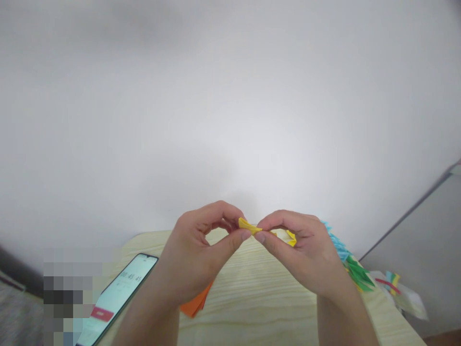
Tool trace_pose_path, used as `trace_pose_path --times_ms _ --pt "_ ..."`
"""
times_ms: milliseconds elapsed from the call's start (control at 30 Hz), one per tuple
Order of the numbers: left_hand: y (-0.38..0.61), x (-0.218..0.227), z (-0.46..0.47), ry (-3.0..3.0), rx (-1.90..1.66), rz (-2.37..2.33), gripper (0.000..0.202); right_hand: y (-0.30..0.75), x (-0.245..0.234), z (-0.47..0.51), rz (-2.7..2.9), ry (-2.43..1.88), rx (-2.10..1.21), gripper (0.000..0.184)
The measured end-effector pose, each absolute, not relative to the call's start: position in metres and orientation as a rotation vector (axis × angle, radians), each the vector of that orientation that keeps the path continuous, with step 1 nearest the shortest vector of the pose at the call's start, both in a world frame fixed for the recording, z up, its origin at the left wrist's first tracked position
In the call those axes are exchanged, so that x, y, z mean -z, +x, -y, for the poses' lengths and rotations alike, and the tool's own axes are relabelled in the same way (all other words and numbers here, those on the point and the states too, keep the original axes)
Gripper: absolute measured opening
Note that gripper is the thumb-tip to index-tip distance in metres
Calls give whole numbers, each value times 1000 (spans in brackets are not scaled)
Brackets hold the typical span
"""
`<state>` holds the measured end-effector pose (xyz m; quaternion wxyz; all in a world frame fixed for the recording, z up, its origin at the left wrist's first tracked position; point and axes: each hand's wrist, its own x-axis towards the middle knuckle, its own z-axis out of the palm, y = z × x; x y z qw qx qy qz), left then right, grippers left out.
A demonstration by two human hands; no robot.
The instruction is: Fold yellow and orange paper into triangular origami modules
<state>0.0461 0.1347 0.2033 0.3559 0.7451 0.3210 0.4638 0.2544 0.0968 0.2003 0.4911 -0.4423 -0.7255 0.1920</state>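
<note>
Pale wood table (252, 298) carries all items. At far left a phone (118, 293) lies face up with its screen lit. Beside it, orange paper (196, 302) lies flat, partly hidden under the left wrist, and appears not yet folded. The left hand (196, 250) is raised above the table, thumb and forefinger pinched shut on one end of the yellow paper (248, 226). This paper hangs in the air between both hands, already creased into a narrow strip; its folding appears partly done. The right hand (306, 250) pinches the other end, its other fingers curled. Behind it, blue pieces (336, 242) and green pieces (358, 274) lie folded in a pile near the table's right edge.
</note>
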Motion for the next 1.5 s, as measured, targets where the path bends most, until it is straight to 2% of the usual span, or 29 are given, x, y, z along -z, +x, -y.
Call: trace_pose_path --times_ms 733,900,1133,1500 --pt "50 -204 -138 1718 -1263 -769 8 254 -199 -100 1666 -1071 -632 5" --pt "51 -204 -137 1736 -1341 -738 6 256 -195 -102 1639 -1108 -716 15" --pt "49 -198 -139 1717 -1412 -739 6 259 -193 -103 1577 -1098 -750 11" --pt "54 -197 -143 1628 -1462 -770 14 261 -188 -108 1449 -1059 -800 18"
